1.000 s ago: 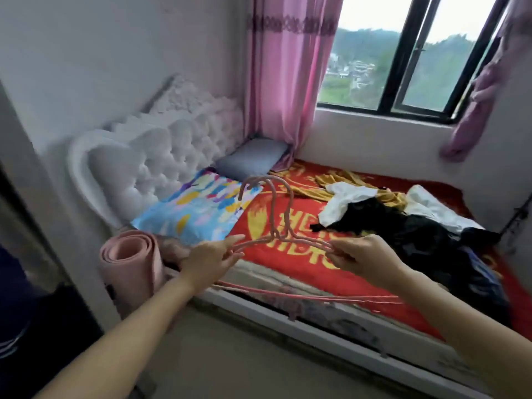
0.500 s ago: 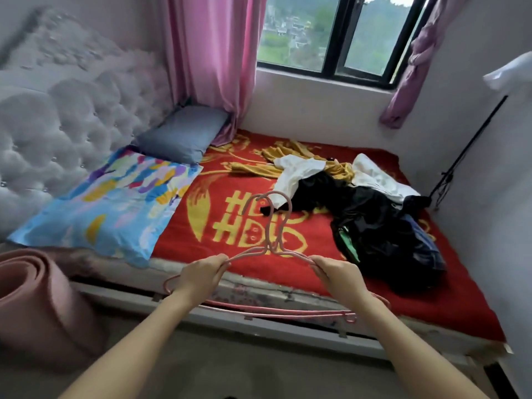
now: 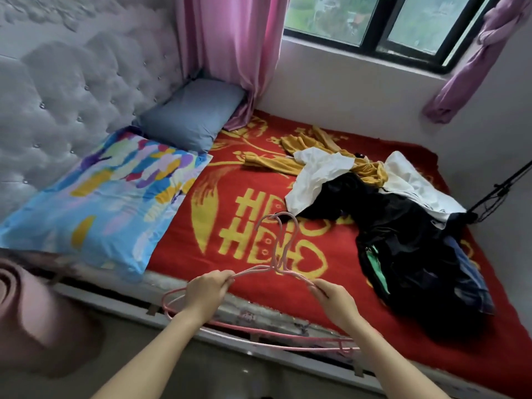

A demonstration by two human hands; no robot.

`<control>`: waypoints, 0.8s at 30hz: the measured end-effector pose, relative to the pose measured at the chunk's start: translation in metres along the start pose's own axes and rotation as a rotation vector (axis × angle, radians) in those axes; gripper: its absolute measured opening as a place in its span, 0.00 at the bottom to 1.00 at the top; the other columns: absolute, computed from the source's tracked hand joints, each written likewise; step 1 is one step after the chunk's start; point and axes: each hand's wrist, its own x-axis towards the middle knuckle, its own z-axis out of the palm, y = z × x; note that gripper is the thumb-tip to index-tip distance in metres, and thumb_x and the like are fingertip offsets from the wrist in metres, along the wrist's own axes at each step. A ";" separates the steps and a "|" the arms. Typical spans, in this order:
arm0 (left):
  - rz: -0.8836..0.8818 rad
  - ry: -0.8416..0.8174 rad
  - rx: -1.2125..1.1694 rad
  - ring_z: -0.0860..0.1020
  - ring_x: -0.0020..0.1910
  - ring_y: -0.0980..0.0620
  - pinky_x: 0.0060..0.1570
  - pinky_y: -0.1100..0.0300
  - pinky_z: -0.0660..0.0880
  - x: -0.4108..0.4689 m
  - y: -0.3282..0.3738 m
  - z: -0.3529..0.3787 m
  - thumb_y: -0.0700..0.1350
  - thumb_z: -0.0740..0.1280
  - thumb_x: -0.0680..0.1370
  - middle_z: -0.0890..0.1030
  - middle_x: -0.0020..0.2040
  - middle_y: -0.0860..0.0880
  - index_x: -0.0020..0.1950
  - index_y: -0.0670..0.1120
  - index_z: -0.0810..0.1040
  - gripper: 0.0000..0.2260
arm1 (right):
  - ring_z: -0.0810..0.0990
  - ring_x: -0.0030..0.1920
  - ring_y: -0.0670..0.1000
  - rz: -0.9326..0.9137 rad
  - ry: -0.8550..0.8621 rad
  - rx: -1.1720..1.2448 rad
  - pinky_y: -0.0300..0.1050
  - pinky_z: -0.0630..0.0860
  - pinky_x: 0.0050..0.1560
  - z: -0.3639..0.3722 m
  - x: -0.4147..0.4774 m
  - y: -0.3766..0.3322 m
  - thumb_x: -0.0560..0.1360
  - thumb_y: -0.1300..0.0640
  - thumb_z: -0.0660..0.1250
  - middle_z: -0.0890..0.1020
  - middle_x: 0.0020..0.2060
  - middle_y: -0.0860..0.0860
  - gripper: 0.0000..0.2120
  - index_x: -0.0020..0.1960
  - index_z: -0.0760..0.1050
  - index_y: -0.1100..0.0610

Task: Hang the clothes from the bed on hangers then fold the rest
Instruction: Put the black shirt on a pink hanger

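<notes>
The left hand [image 3: 208,289] and right hand [image 3: 335,300] pinch the pink hangers [image 3: 250,269] by the shoulders, fingers [image 3: 223,279] curled. It would be best to work one hanger free before reaching right for the clothes [image 3: 403,240].

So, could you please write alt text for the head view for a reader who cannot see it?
A person's left hand and right hand grip thin pink wire hangers above the near edge of a red and yellow bed blanket. A heap of black, white and mustard clothes lies on it.
</notes>
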 end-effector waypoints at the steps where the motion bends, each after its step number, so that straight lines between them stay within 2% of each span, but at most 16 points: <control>1: -0.016 0.012 0.004 0.81 0.43 0.51 0.35 0.62 0.70 0.009 -0.004 0.001 0.50 0.62 0.80 0.83 0.45 0.52 0.60 0.53 0.79 0.11 | 0.71 0.32 0.44 0.008 -0.046 0.036 0.40 0.63 0.32 0.000 0.015 0.000 0.79 0.50 0.61 0.74 0.30 0.42 0.09 0.50 0.78 0.52; 4: -0.078 0.049 0.013 0.81 0.45 0.48 0.38 0.59 0.72 0.039 -0.018 0.005 0.49 0.64 0.79 0.83 0.45 0.50 0.59 0.52 0.80 0.11 | 0.66 0.29 0.45 -0.006 -0.224 0.202 0.40 0.61 0.32 -0.003 0.065 -0.006 0.79 0.53 0.62 0.72 0.30 0.45 0.07 0.48 0.78 0.52; 6: -0.106 0.053 0.036 0.81 0.44 0.46 0.38 0.57 0.73 0.060 -0.026 0.005 0.48 0.64 0.79 0.84 0.45 0.49 0.59 0.52 0.80 0.10 | 0.64 0.28 0.45 -0.012 -0.322 0.284 0.39 0.60 0.30 -0.006 0.101 -0.011 0.79 0.53 0.62 0.70 0.28 0.45 0.07 0.43 0.77 0.50; 9: -0.113 0.084 0.079 0.82 0.39 0.45 0.34 0.58 0.73 0.095 -0.034 -0.001 0.46 0.68 0.77 0.84 0.40 0.48 0.56 0.50 0.82 0.09 | 0.63 0.24 0.42 -0.004 -0.454 0.388 0.35 0.59 0.26 -0.017 0.154 -0.016 0.78 0.53 0.64 0.69 0.22 0.42 0.08 0.41 0.78 0.49; 11: -0.056 0.149 0.121 0.81 0.32 0.47 0.27 0.60 0.72 0.125 -0.042 -0.005 0.42 0.75 0.71 0.83 0.34 0.48 0.52 0.48 0.84 0.10 | 0.63 0.24 0.43 0.027 -0.576 0.531 0.35 0.59 0.26 -0.027 0.192 -0.015 0.78 0.52 0.64 0.69 0.23 0.42 0.11 0.38 0.80 0.48; 13: 0.072 0.250 0.183 0.81 0.29 0.50 0.23 0.62 0.73 0.142 -0.050 -0.010 0.41 0.75 0.69 0.83 0.34 0.50 0.49 0.46 0.85 0.10 | 0.64 0.25 0.44 0.015 -0.630 0.606 0.37 0.60 0.29 -0.031 0.217 -0.016 0.78 0.52 0.64 0.70 0.25 0.44 0.17 0.32 0.79 0.47; 14: 0.137 0.288 0.201 0.82 0.31 0.51 0.24 0.62 0.74 0.149 -0.052 -0.012 0.44 0.71 0.73 0.84 0.36 0.50 0.49 0.45 0.85 0.08 | 0.65 0.26 0.44 0.003 -0.623 0.615 0.37 0.61 0.30 -0.032 0.227 -0.018 0.78 0.53 0.64 0.71 0.25 0.45 0.17 0.31 0.79 0.48; 16: 0.183 0.352 0.236 0.83 0.33 0.50 0.26 0.60 0.77 0.166 -0.066 -0.013 0.52 0.56 0.81 0.85 0.39 0.48 0.48 0.43 0.85 0.20 | 0.68 0.27 0.44 0.019 -0.580 0.608 0.36 0.63 0.31 -0.026 0.252 -0.022 0.78 0.54 0.65 0.74 0.26 0.46 0.15 0.33 0.81 0.49; 18: 0.168 0.393 0.287 0.83 0.33 0.47 0.25 0.58 0.78 0.175 -0.081 -0.014 0.54 0.47 0.83 0.85 0.40 0.44 0.46 0.41 0.85 0.29 | 0.69 0.27 0.44 0.085 -0.508 0.618 0.34 0.64 0.29 -0.018 0.269 -0.025 0.78 0.54 0.63 0.76 0.28 0.50 0.13 0.38 0.81 0.53; 20: 0.118 0.391 0.295 0.83 0.31 0.47 0.23 0.59 0.75 0.185 -0.102 -0.019 0.54 0.45 0.83 0.84 0.39 0.43 0.44 0.41 0.85 0.32 | 0.66 0.26 0.45 0.168 -0.376 0.644 0.35 0.61 0.26 -0.010 0.287 -0.026 0.79 0.55 0.62 0.73 0.27 0.52 0.14 0.36 0.78 0.54; 22: 0.114 0.370 0.309 0.81 0.28 0.48 0.21 0.61 0.72 0.195 -0.125 -0.026 0.55 0.44 0.83 0.84 0.37 0.43 0.42 0.40 0.85 0.33 | 0.63 0.24 0.45 0.201 -0.231 0.647 0.36 0.59 0.25 -0.004 0.304 -0.024 0.79 0.58 0.62 0.69 0.23 0.47 0.17 0.32 0.75 0.54; 24: 0.138 0.349 0.332 0.81 0.27 0.47 0.19 0.61 0.71 0.205 -0.149 -0.030 0.55 0.43 0.83 0.84 0.37 0.43 0.41 0.41 0.85 0.34 | 0.60 0.21 0.41 0.201 -0.198 0.573 0.34 0.57 0.23 0.000 0.314 -0.025 0.79 0.59 0.62 0.65 0.18 0.43 0.16 0.32 0.73 0.55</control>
